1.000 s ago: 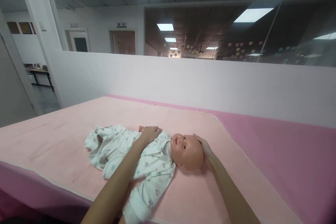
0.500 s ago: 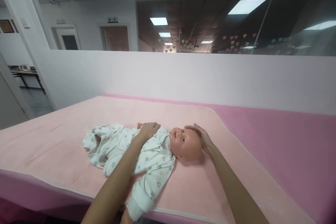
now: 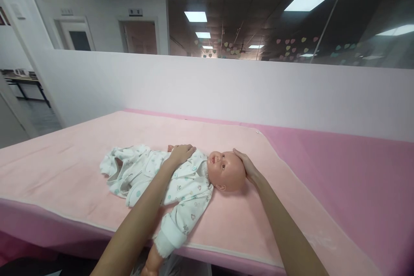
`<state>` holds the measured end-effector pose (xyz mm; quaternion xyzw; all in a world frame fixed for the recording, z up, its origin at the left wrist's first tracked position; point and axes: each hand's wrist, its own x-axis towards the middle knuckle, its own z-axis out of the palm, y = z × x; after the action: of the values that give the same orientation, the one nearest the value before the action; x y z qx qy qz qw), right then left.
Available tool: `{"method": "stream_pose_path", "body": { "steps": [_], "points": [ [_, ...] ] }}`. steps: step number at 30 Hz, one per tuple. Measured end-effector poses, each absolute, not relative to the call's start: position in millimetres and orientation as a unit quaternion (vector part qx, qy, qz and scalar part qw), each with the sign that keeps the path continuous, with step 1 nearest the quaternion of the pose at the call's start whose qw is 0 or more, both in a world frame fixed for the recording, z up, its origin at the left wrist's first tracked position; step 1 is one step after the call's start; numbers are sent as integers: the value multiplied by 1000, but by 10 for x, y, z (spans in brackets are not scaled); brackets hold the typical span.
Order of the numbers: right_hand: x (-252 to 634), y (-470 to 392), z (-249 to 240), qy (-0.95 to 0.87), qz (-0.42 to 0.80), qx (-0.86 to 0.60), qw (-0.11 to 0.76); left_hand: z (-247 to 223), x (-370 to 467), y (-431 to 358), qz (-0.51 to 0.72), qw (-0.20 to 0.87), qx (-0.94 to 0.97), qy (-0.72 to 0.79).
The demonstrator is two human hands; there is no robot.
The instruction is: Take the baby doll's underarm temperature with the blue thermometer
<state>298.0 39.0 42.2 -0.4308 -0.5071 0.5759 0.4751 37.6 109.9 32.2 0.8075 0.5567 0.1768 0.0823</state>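
A baby doll lies on its back on a pink padded sheet, its bald head to the right. It wears a white outfit with small printed figures, spread out flat toward the left. My left hand rests on the doll's chest and belly, its fingers laid over the cloth. Against the top of the doll's head is my right hand, fingers stretched along the far side and partly hidden. One doll arm reaches past the near edge of the sheet.
A low white wall stands behind the table, with a window above it. Darker pink cover shows at the right. Far left, a table holds some objects. The near edge crosses below the doll.
The view has tilted slightly downward. My right hand's fingers have drawn together a little along the doll's head. My left hand stays on the doll's body.
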Motion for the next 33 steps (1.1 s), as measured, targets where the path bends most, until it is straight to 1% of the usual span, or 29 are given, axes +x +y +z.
{"method": "stream_pose_path", "body": {
  "steps": [9, 17, 19, 21, 22, 23, 24, 26, 27, 28, 30, 32, 33],
  "points": [
    [2992, 380, 428, -527, 568, -420, 473, 268, 361, 1136, 255, 140, 783, 550],
    [2981, 339, 477, -527, 581, -419, 458, 272, 352, 1127, 418, 241, 720, 500],
    [2988, 330, 492, -531, 585, -423, 443, 296, 306, 1088, 495, 310, 676, 449],
    [2995, 333, 492, -539, 583, -423, 437, 326, 259, 1016, 533, 420, 637, 366],
    [2998, 340, 485, -544, 579, -422, 437, 346, 244, 968, 510, 477, 640, 322],
    [3002, 352, 473, -551, 572, -421, 438, 369, 238, 914, 455, 523, 662, 287],
    [3007, 367, 459, -560, 561, -421, 441, 396, 242, 858, 379, 546, 699, 264],
    [3025, 399, 431, -583, 521, -429, 452, 457, 269, 756, 245, 549, 762, 243],
    [3038, 411, 425, -597, 488, -439, 462, 485, 286, 717, 214, 540, 776, 245],
    [3052, 417, 429, -611, 445, -452, 474, 508, 300, 692, 209, 534, 779, 254],
    [3070, 402, 482, -634, 336, -479, 506, 528, 312, 684, 262, 552, 738, 286],
    [3039, 353, 604, -655, 232, -483, 533, 513, 294, 721, 358, 596, 642, 325],
    [2991, 319, 687, -673, 190, -477, 533, 498, 279, 749, 408, 617, 581, 341]
  ]
}}
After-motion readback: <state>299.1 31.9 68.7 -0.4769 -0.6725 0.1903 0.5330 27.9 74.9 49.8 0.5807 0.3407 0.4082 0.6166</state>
